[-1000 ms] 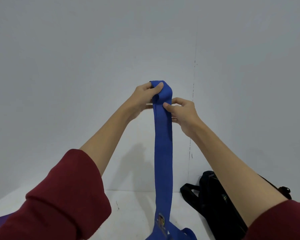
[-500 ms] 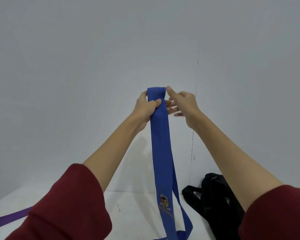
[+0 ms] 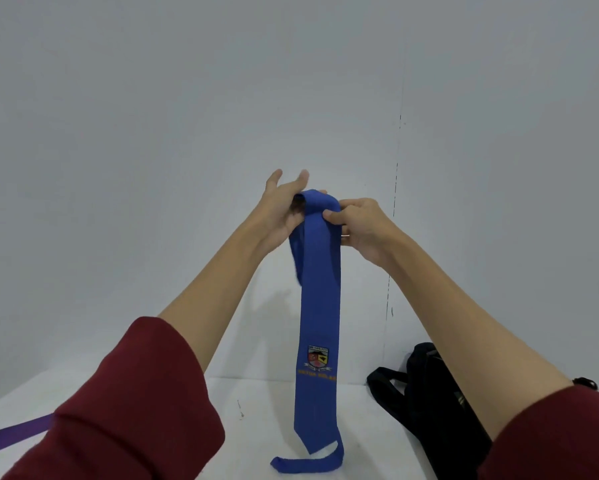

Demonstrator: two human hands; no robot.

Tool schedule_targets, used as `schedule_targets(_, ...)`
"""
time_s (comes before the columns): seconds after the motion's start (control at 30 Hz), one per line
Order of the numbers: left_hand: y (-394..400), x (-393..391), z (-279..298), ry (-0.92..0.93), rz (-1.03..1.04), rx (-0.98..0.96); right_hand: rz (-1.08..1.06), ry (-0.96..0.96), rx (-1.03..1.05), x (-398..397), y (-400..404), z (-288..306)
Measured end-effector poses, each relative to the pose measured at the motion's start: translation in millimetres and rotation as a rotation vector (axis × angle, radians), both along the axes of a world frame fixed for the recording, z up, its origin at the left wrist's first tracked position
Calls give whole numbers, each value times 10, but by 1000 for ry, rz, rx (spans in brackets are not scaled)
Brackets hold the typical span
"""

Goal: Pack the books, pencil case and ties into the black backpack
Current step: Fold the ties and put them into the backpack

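Note:
A blue tie (image 3: pixel 320 306) with a school crest hangs from both raised hands, its narrow tail curling on the white table (image 3: pixel 263 403). The top of the tie is looped over my left hand (image 3: pixel 284 209), whose fingers point up and spread. My right hand (image 3: pixel 357 223) pinches the tie's upper edge between thumb and fingers. The black backpack (image 3: pixel 429 407) stands on the table at the lower right, partly behind my right forearm. A purple tie (image 3: pixel 17 433) lies at the lower left, mostly hidden by my left sleeve.
A plain grey-white wall fills the background, with a thin vertical seam to the right of my hands. Both forearms in dark red sleeves cross the lower part of the view.
The tie has been drawn upward, so its crest and pointed end now hang clear above the table. My left fingers have opened and spread; my right hand now pinches the tie's top.

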State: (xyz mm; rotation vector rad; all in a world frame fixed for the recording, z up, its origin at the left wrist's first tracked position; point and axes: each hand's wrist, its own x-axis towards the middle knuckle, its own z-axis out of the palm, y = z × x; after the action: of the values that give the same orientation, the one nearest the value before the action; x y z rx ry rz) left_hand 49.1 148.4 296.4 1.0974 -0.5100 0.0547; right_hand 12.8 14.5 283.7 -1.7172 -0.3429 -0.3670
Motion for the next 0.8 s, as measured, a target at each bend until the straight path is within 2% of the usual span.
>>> schedule_targets(0.2,-24,-36,-542,48,35,113,29,-17,205,8,17,126)
schedule_targets(0.3,-130,-98,-762,45,-74,124,128,-9,302,-2,16,199)
schedule_targets(0.43,-203,-196,-733,12,-186,62,98,-8,321,31,-29,220)
schedule_targets(0.5,-190,-237,-701,-9,-149,169,49,-3,305,72,-80,210)
schedule_targets(0.57,-180,-256,-684,-16,-122,299,-63,4,179,103,-112,162)
schedule_targets(0.6,-181,-258,-669,17,-123,306,-143,11,65,91,-117,128)
schedule_targets(0.7,-208,-196,-596,202,-130,143,-317,103,-289,34,-121,-33)
schedule_targets(0.8,-197,-118,-536,325,-52,80,-271,187,-498,-33,-101,-212)
